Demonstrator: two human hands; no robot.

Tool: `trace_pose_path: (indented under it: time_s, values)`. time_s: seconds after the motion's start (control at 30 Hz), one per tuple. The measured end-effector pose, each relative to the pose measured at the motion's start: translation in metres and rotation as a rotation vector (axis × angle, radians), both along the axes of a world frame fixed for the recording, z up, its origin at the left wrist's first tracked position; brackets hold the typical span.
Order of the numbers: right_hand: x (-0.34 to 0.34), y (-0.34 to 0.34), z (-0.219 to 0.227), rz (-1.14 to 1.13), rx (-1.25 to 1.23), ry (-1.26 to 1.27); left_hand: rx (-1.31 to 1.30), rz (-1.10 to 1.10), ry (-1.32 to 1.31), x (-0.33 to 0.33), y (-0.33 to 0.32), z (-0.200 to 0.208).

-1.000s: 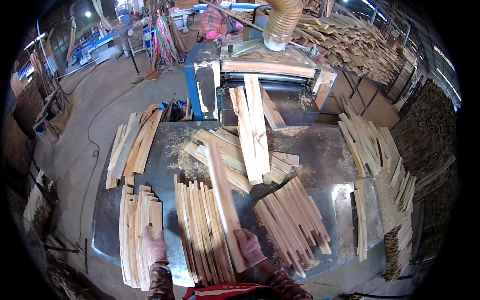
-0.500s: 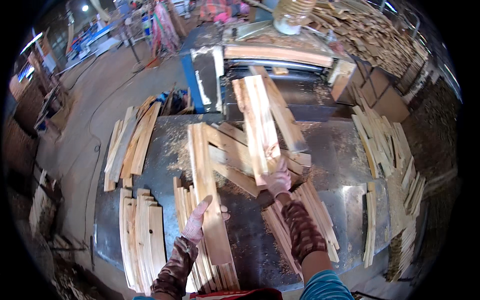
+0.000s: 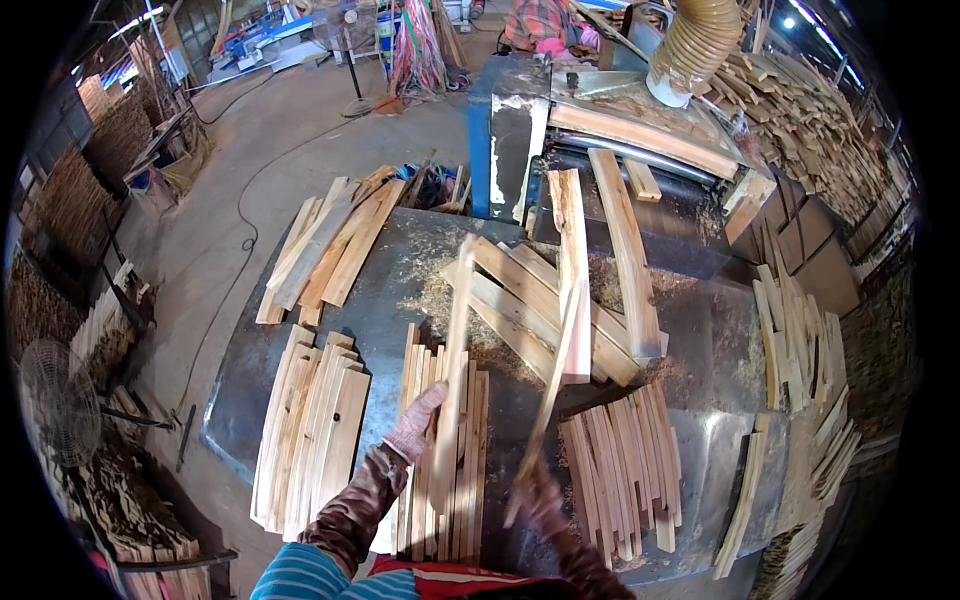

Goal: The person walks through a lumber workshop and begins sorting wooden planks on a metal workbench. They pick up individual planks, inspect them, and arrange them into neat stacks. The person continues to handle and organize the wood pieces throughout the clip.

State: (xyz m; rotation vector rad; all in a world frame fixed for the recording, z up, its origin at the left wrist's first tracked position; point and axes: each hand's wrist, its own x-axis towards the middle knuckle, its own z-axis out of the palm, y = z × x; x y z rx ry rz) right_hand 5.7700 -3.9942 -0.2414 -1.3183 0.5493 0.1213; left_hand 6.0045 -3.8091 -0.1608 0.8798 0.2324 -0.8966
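Observation:
My left hand (image 3: 416, 424), in a pale glove, is closed around a wooden board (image 3: 455, 370) turned nearly edge-on above a row of stacked strips (image 3: 472, 440). At the near middle my right hand (image 3: 541, 503), also gloved and blurred by motion, grips the near end of a second board (image 3: 548, 405), seen as a thin edge slanting away. Its far end overlaps a board with a rough brown edge (image 3: 570, 230) lying over several crossed boards (image 3: 515, 315) on the dark metal table (image 3: 390, 300). Another bundle of strips (image 3: 622, 470) sits right of my right hand.
A planing machine (image 3: 640, 140) with a ribbed hose (image 3: 700, 45) stands beyond the table. One board (image 3: 625, 240) reaches from its bed. More board stacks lie left (image 3: 310, 430) and far left (image 3: 335, 235), with loose strips (image 3: 795, 330) along the right edge.
Both boards have turned from flat face to edge. My right hand has drawn back toward me, and a rough-edged board lies apart on the pile. The view has shifted.

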Motion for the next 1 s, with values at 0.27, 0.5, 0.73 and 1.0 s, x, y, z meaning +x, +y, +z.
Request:
trace_pose_path:
  time_s: [0.27,0.5,0.73,1.0]
  values:
    - [-0.102,0.058,-0.021,0.387,-0.611,0.017,0.209,0.081,-0.225,-0.02,0.015,0.012]
    - [0.07,-0.101,0.085,-0.639,-1.303,-0.523,0.566,0.226,-0.418,-0.024,0.116,-0.019]
    - [0.176,-0.213,0.071,-0.374,-1.172,0.238,1.177,-0.14,-0.59,-0.105,0.163,-0.159]
    - [0.154,-0.145,0.095,-0.259,-0.627,0.047,1.169,0.15,-0.708,-0.083,0.138,-0.127]
